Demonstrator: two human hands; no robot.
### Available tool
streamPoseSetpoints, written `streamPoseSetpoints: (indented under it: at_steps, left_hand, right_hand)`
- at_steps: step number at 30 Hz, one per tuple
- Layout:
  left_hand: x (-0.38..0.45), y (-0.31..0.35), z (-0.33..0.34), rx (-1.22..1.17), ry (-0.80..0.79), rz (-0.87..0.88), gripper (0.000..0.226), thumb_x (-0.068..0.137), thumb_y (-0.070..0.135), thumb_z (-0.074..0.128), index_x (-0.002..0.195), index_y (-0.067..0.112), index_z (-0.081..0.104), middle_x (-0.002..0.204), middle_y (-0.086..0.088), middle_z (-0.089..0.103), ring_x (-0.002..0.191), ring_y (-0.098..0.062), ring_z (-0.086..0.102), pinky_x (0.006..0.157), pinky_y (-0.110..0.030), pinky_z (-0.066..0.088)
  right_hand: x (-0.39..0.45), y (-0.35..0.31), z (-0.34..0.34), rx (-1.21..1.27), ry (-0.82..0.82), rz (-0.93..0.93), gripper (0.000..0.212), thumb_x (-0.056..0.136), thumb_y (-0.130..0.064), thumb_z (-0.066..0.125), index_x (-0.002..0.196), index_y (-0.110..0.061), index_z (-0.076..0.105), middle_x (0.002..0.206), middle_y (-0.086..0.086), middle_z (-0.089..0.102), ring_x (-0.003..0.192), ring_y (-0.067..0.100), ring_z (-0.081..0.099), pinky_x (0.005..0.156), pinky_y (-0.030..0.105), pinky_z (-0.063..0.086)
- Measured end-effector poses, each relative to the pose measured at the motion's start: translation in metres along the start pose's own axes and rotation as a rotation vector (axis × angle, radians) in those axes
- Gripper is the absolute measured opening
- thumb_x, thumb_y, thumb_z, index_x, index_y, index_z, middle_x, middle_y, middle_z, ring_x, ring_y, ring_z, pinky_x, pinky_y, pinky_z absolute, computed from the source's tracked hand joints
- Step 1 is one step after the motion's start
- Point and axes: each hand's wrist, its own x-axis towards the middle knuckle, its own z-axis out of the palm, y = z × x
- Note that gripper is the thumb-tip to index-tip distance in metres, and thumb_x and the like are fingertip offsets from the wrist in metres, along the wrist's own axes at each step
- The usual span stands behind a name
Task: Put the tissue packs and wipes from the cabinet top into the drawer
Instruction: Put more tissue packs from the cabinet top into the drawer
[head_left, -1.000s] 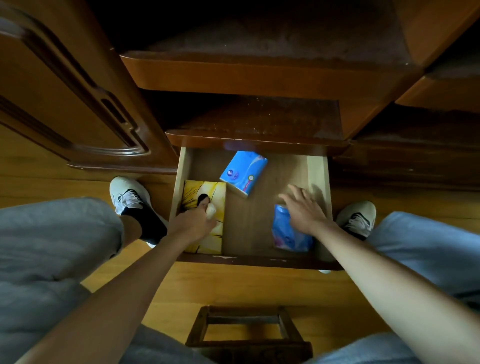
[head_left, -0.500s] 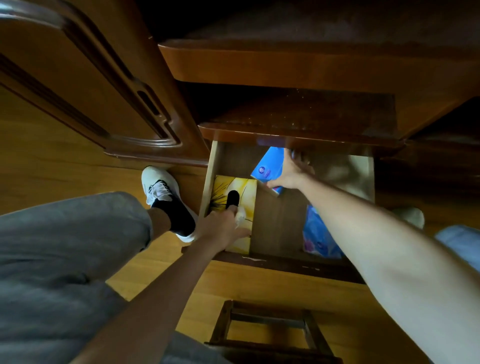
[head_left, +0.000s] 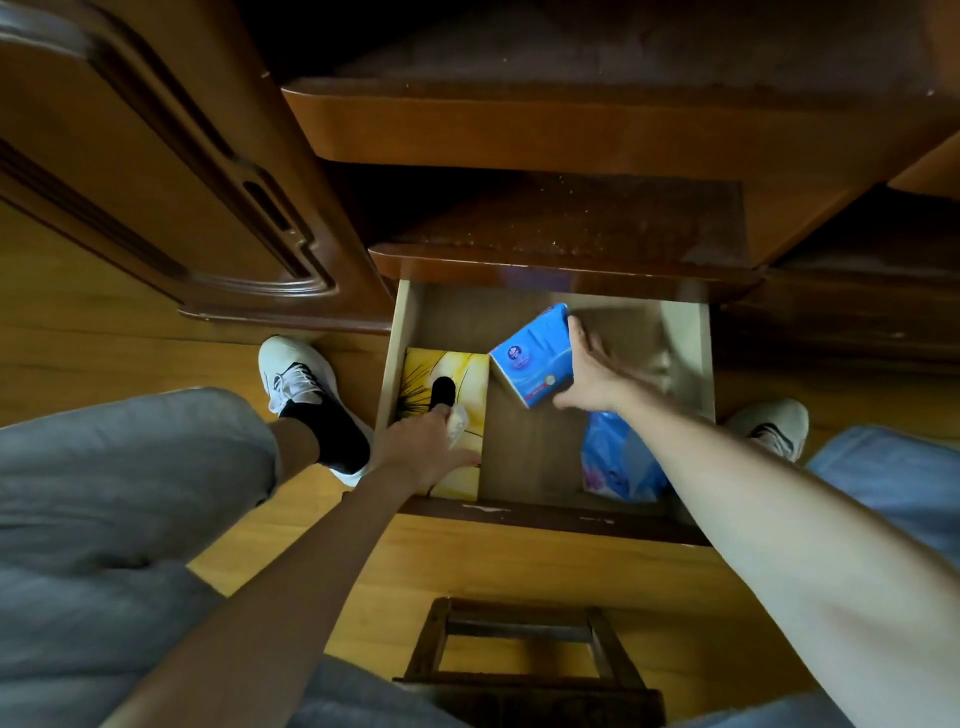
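Right hand (head_left: 587, 379) fingers (head_left: 576, 338) clasp blue tissue pack (head_left: 532, 358).

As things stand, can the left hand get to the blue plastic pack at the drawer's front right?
Probably not directly. The left hand rests on the yellow tissue box, and the right forearm crosses over the blue plastic pack, covering part of it.
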Motion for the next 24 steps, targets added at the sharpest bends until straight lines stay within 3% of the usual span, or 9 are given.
streamPoseSetpoints:
  at_steps: [3,5,7,10,12,16,20,24]
  left_hand:
    - [0.001,0.000,0.002,0.012,0.012,0.003,0.091,0.076,0.080,0.058,0.145,0.021,0.043,0.114,-0.002,0.070,0.096,-0.020,0.068,0.059,-0.028,0.040]
    - [0.002,0.000,0.002,0.014,-0.001,-0.010,0.094,0.076,0.080,0.057,0.147,0.020,0.042,0.117,-0.003,0.070,0.099,-0.022,0.068,0.063,-0.029,0.044]
    - [0.002,0.000,0.002,0.013,0.000,-0.014,0.094,0.076,0.079,0.059,0.147,0.020,0.042,0.118,-0.004,0.070,0.101,-0.022,0.069,0.064,-0.028,0.045]
    - [0.002,0.001,0.003,-0.001,0.002,-0.035,0.091,0.077,0.076,0.062,0.146,0.020,0.043,0.117,-0.003,0.071,0.102,-0.021,0.069,0.064,-0.027,0.043]
    - [0.002,0.001,0.003,0.002,-0.008,-0.038,0.090,0.077,0.076,0.062,0.146,0.021,0.043,0.117,-0.003,0.071,0.101,-0.021,0.069,0.064,-0.027,0.042]
    - [0.002,0.000,0.001,-0.012,-0.015,-0.029,0.090,0.077,0.076,0.062,0.146,0.021,0.044,0.115,-0.003,0.071,0.099,-0.021,0.069,0.063,-0.027,0.041]
    - [0.003,0.001,-0.001,-0.056,-0.026,-0.041,0.090,0.071,0.079,0.064,0.141,0.024,0.047,0.107,-0.002,0.072,0.092,-0.021,0.068,0.059,-0.028,0.039]
    - [0.001,0.003,-0.003,-0.092,0.001,-0.062,0.089,0.071,0.080,0.057,0.141,0.027,0.045,0.103,-0.001,0.072,0.087,-0.020,0.068,0.059,-0.029,0.047]
  right_hand:
    - [0.005,-0.017,0.004,0.210,0.038,0.089,0.126,0.076,-0.061,0.075,0.162,-0.030,-0.011,0.171,0.009,-0.004,0.157,0.035,0.002,0.122,0.060,0.018]
    - [0.005,-0.036,0.013,0.215,0.082,0.141,0.143,0.064,-0.075,0.078,0.161,-0.026,-0.014,0.171,0.009,-0.014,0.157,0.036,-0.006,0.121,0.058,0.015]
    - [0.004,-0.048,0.027,0.170,0.141,0.172,0.154,0.057,-0.074,0.084,0.160,-0.020,-0.017,0.170,0.010,-0.013,0.156,0.038,-0.006,0.119,0.056,0.024]
    - [0.003,-0.047,0.039,0.052,0.257,0.154,0.151,0.055,-0.060,0.092,0.160,-0.016,-0.008,0.166,0.010,0.007,0.153,0.038,0.014,0.104,0.049,0.045]
    - [0.006,-0.037,0.035,-0.006,0.263,0.099,0.150,0.055,-0.057,0.093,0.159,-0.017,-0.007,0.163,0.010,0.012,0.150,0.035,0.020,0.103,0.048,0.046]
    - [0.007,-0.010,0.017,-0.173,0.106,-0.033,0.153,0.056,-0.050,0.093,0.159,-0.021,-0.015,0.168,0.008,-0.001,0.154,0.035,0.007,0.115,0.054,0.032]
    - [-0.013,-0.009,0.032,-0.261,-0.044,-0.234,0.150,0.057,-0.051,0.094,0.160,-0.025,-0.011,0.169,0.005,-0.001,0.154,0.034,0.007,0.115,0.058,0.031]
    - [-0.032,-0.020,0.065,-0.151,-0.154,-0.344,0.111,0.081,-0.064,0.071,0.162,-0.026,0.005,0.168,0.004,0.013,0.152,0.031,0.016,0.110,0.057,0.036]
